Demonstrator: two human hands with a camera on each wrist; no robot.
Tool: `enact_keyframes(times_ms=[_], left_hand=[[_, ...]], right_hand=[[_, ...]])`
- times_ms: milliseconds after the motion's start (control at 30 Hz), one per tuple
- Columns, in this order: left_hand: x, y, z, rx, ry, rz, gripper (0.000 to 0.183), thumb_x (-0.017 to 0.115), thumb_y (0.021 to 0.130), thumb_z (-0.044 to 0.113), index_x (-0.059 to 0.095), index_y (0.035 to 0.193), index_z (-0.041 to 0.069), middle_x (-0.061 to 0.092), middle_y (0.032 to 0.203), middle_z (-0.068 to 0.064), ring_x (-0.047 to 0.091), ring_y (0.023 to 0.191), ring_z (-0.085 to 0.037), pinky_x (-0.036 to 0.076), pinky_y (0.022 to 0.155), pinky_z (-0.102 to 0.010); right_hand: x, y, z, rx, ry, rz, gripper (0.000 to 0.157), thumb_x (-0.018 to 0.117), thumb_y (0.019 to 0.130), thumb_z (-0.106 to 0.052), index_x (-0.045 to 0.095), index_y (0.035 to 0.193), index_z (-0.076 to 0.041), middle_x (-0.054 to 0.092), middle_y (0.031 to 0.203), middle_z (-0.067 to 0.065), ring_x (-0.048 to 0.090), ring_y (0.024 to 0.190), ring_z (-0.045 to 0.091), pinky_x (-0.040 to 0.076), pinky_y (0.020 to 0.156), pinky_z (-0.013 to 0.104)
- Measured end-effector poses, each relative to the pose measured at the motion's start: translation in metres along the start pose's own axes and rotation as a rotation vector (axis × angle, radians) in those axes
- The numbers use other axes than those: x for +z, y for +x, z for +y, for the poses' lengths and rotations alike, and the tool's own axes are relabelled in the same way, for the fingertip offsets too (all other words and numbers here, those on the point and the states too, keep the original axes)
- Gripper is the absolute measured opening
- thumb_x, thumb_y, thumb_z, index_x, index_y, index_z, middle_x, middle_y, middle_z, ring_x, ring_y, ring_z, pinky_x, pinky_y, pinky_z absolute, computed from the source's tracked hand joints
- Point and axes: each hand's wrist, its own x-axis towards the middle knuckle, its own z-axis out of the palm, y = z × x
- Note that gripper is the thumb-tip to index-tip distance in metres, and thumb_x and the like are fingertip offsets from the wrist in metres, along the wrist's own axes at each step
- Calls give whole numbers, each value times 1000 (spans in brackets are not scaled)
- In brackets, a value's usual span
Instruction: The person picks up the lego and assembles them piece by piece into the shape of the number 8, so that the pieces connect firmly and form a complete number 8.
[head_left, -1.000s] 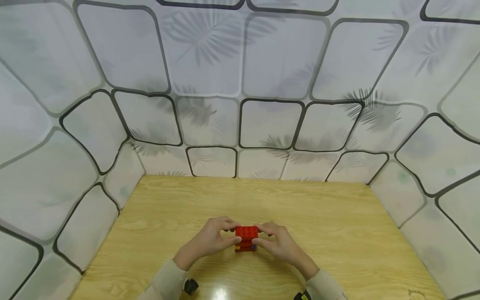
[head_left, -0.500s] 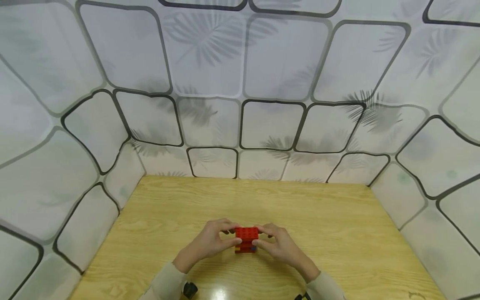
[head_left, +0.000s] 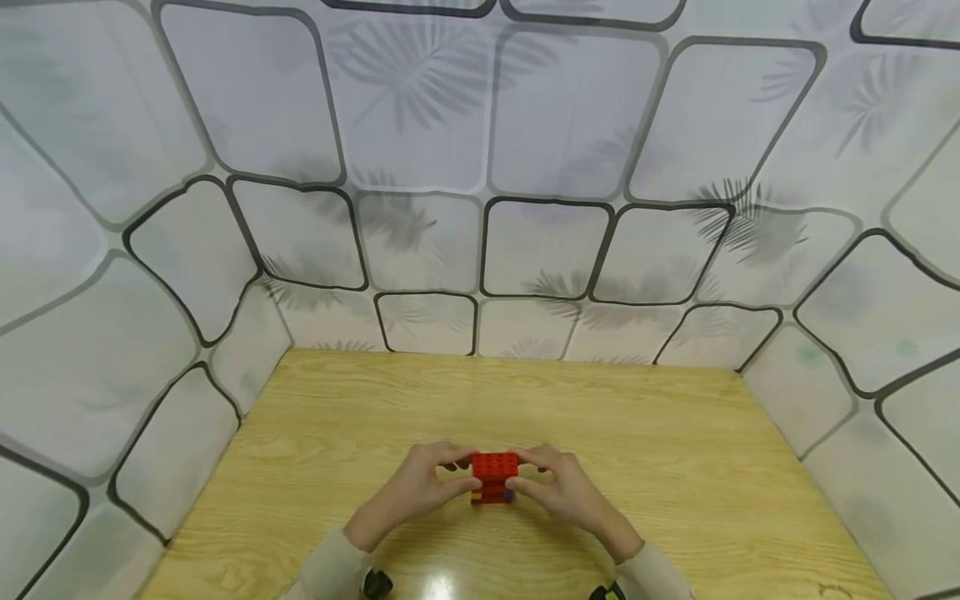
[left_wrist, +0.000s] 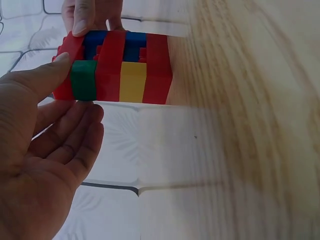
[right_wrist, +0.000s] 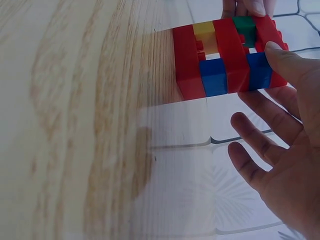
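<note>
A stack of toy building bricks [head_left: 494, 464] stands upright on the wooden table. From the bottom it runs red brick [left_wrist: 158, 75], a layer with a yellow brick [left_wrist: 133, 82] and a blue brick [right_wrist: 214, 77], another red brick [right_wrist: 233, 55], a layer with a green brick [left_wrist: 83, 80] and a second blue brick [right_wrist: 259, 70], then a studded red brick [left_wrist: 63, 90] on top. My left hand [head_left: 420, 483] pinches the top red brick's left end, thumb in front and fingers behind. At its right end, my right hand [head_left: 562, 487] pinches the same brick; the other fingers stay loose.
The wood-grain table [head_left: 360, 400] spreads around the stack. Pale patterned fabric [head_left: 420, 250] encloses it at the back and on both sides. Dark wrist devices, such as the black one [head_left: 377, 583] at the left sleeve, show near the bottom edge.
</note>
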Motion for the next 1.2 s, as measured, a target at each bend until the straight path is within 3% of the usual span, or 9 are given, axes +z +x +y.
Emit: enact_keyframes(times_ms=[200,400,533,733,967,1200], left_hand=[[2,-3,-2,-1,-20,18,41,80,95,23,74,129,1,80,116,-10,76,99,-26,63,84,-27],[1,0,-1,-70,-54,15,42,78,98,27,73,130,0,79,118,-9,75,98,-17,62,86,-29],[0,6,-1,-114,-99,26,44,77,98,28,72,131,-1,79,118,-9,74,98,-17,62,87,-28],[-1,16,-4,-198,-137,54,46,75,99,30,71,133,0,78,122,-11,76,100,-23,62,83,-24],[0,31,-7,-258,-162,80,45,72,102,30,70,133,-2,76,127,-16,76,100,-24,63,80,-25],[0,43,-16,-257,-110,116,42,71,103,27,71,132,-4,74,127,-20,76,105,-29,65,86,-35]], right_hand=[[1,0,-1,22,27,13,53,77,96,-36,69,138,-4,77,127,3,71,114,22,60,93,52],[0,2,0,52,42,32,53,78,96,-37,70,136,-4,77,125,2,72,110,23,60,92,41],[-1,7,3,60,50,54,50,78,97,-36,71,135,-5,78,124,3,73,106,24,58,90,30],[-5,19,7,31,36,81,46,75,99,-33,71,135,-3,77,125,7,73,104,19,59,89,32],[-10,32,6,117,3,74,51,72,102,-35,66,141,-2,76,126,9,72,105,20,58,89,30],[-9,49,9,160,-30,71,54,65,105,-39,64,143,0,77,123,11,71,102,21,57,85,29]])
